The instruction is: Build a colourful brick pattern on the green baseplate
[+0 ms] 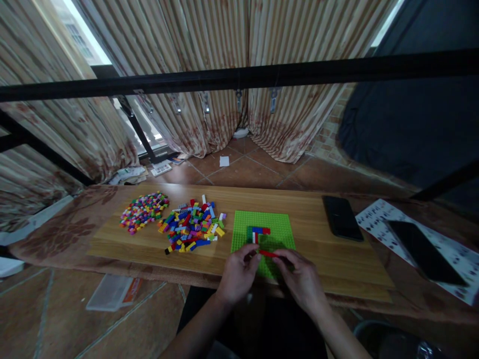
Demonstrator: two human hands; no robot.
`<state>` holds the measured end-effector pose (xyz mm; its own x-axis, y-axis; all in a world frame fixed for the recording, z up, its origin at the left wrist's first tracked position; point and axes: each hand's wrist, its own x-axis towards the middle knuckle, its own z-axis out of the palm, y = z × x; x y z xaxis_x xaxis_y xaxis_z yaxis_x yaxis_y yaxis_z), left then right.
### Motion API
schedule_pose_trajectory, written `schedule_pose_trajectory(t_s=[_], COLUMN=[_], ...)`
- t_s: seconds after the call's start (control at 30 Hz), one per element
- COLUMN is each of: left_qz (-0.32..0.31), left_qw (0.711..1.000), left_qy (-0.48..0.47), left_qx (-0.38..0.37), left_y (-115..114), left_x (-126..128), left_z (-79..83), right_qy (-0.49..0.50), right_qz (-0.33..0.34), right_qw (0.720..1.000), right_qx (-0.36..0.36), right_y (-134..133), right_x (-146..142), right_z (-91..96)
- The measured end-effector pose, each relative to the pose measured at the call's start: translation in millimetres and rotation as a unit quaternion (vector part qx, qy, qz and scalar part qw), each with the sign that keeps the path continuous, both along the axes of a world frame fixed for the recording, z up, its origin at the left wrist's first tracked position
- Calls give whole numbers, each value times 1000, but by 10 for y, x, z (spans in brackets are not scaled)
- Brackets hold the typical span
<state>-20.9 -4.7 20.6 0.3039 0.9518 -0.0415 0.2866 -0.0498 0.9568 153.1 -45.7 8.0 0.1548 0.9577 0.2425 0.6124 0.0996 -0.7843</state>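
A long red toy brick is stretched between my two hands, just above the near half of a green baseplate. My left hand pinches around its left end, with fingertips close to the bricks on the plate. At its right end, my right hand grips it between thumb and fingers. On the plate, a blue brick and a red brick sit in a row. Dark green bricks stand at their left, and a white brick lies below the row.
Left of the plate on the wooden board lies a pile of mixed bricks. Farther left is a heap of tiny pieces. A black phone rests at right, beside a printed sheet carrying another dark device.
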Motion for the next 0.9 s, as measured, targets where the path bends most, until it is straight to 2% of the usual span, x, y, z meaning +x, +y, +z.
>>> schedule_pose_trajectory(t_s=[0.2,0.33,0.67,0.9], left_qz=[91,107,92,66], left_qw=[992,986,983,983], left_qy=[68,96,140,157], left_qx=[55,89,81,75], left_y=[173,294,356,353], left_x=[-126,-129,-82,-81], left_z=[-15,-64,-120,-99], right_qy=[-92,-123,-169,-192], right_qz=[-128,-172,-198,-182], right_qw=[987,977,965,964], right_qx=[-13,4,27,31], right_y=[137,205,264,271], right_x=[-43,-206,-374,-465], right_z=[-34,-76,-151,-160])
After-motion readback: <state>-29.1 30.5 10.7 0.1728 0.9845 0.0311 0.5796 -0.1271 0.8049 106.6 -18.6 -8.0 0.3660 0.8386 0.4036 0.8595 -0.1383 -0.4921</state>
